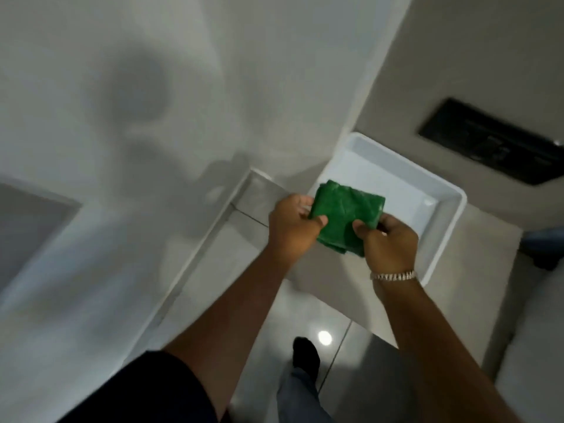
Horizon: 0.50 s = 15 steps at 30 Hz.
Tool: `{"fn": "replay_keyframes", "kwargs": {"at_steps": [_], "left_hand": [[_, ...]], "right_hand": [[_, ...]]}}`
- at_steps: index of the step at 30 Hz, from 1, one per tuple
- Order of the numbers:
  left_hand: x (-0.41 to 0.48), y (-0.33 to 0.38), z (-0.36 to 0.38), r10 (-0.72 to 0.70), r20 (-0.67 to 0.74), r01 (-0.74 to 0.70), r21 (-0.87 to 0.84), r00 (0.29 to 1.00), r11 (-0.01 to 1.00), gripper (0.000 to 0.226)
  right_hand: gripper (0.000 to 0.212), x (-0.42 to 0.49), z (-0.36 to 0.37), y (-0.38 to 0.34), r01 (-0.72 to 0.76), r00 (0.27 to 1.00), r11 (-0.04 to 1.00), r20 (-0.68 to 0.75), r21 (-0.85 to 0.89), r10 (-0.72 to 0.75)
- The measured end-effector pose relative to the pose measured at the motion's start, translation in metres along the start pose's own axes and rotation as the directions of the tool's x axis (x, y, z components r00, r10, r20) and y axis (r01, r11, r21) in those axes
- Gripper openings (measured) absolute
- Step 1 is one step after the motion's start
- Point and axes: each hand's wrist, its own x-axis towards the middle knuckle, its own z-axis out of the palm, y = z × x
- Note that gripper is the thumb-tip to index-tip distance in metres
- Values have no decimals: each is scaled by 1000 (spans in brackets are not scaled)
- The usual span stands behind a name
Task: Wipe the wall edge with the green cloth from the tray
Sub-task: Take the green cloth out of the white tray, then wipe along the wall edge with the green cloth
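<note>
A folded green cloth (348,213) is held between both of my hands, above the near left corner of a white tray (439,190). My left hand (293,227) pinches its left edge with thumb and fingers. My right hand (389,242), with a bracelet at the wrist, grips the cloth's lower right side. The tray rests on a beige ledge and nothing else shows inside it. The white wall (152,117) fills the left of the view, and its outer corner edge (375,87) runs up just left of the tray.
A black panel (494,141) lies on the surface at the upper right. A white skirting strip (195,261) runs along the wall's foot. Glossy floor tiles (305,315) lie below, with my dark shoe (305,355) on them. A grey recess (27,221) sits at the left.
</note>
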Motion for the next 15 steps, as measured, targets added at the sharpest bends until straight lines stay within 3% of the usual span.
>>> {"fn": "replay_keyframes", "kwargs": {"at_steps": [4,7,15], "left_hand": [[-40,-39,-68,-56,-90,52,-42,994,998,27],[-68,-95,-116,-135,-169,124,-75,976,989,29],[-108,-328,-202,-276,-340,249,-120,899,961,27]], "right_hand": [[25,-63,36,14,38,991,995,133,-90,-26],[20,-104,73,52,63,971,983,236,-175,-20],[26,-190,195,245,76,894,937,439,-340,87]]}}
